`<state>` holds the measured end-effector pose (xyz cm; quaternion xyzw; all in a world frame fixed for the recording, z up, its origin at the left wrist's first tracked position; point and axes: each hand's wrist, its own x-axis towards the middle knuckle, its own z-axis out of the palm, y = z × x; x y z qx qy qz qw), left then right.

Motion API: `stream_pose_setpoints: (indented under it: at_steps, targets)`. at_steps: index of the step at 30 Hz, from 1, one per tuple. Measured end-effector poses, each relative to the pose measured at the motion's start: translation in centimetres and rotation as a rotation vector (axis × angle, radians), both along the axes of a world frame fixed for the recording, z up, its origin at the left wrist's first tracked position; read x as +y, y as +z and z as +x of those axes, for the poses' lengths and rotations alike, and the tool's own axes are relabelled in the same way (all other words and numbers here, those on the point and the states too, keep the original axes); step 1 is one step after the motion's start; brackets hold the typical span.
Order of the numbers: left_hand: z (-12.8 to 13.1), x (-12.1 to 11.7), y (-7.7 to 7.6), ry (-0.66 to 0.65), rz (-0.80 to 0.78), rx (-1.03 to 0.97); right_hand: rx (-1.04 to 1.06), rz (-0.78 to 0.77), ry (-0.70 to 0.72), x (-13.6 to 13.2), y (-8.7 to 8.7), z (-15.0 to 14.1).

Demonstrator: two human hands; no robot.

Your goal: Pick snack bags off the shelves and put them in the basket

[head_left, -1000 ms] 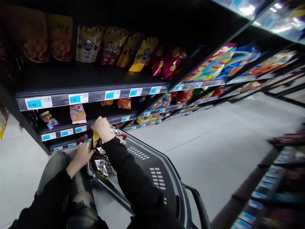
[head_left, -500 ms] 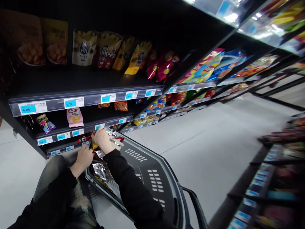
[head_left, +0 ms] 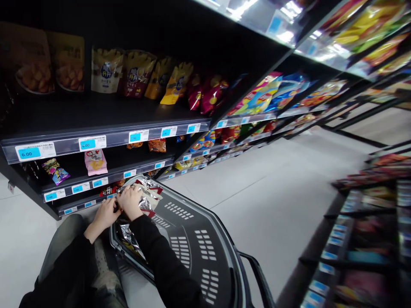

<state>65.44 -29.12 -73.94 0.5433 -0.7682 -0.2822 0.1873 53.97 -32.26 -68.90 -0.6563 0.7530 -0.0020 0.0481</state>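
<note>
I had both hands together left of centre in the lower half of the frame, at the near-shelf end of a dark basket (head_left: 192, 224). My left hand (head_left: 105, 214) was over the basket's left edge, its fingers bent toward the right one. My right hand (head_left: 130, 202) lay just beside it, back upward, with the fingers curled down over that end of the basket. From my view I could not tell whether either grip was clenched on something or released, since the hands themselves covered whatever was under the fingers.

The nearest things were shiny packets inside the basket: a group with silver and dark red parts (head_left: 150, 196) just right of my right hand, and more silver foil (head_left: 128, 234) below the hands, partly behind the right sleeve (head_left: 160, 252). The rest of the basket's slotted inside showed bare toward the lower centre, and its black handle (head_left: 258, 273) stuck out at the bottom of the frame.

A dark shelf unit (head_left: 105, 107) filled the upper left, with standing pouches (head_left: 107, 70) on its wide tier. On the tier below lay a pink packet (head_left: 95, 162) and a small purple-and-yellow one (head_left: 56, 171). A jeans-clad knee (head_left: 66, 237) showed at the lower left, and pale floor (head_left: 250, 201) spread right of the basket.
</note>
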Motion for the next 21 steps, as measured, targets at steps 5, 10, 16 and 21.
stream_pose_setpoints:
  at_steps: [5, 10, 16, 21]
  targets:
    - [1.2, -0.2, -0.6, 0.013, 0.033, 0.054, -0.054, -0.048, -0.017, 0.9, 0.2, 1.2]
    - [2.5, -0.5, 0.6, -0.006, 0.05, 0.086, -0.121, -0.131, -0.221, -0.6, 6.5, -2.7]
    - [0.1, -0.6, 3.8, -0.143, -0.059, 0.017, -0.251, -0.322, -0.314, -6.0, 18.9, -12.9]
    - [-2.4, -0.9, 2.8, -0.187, -0.075, -0.12, -0.283, -0.508, -0.229, -12.2, 24.6, -16.6]
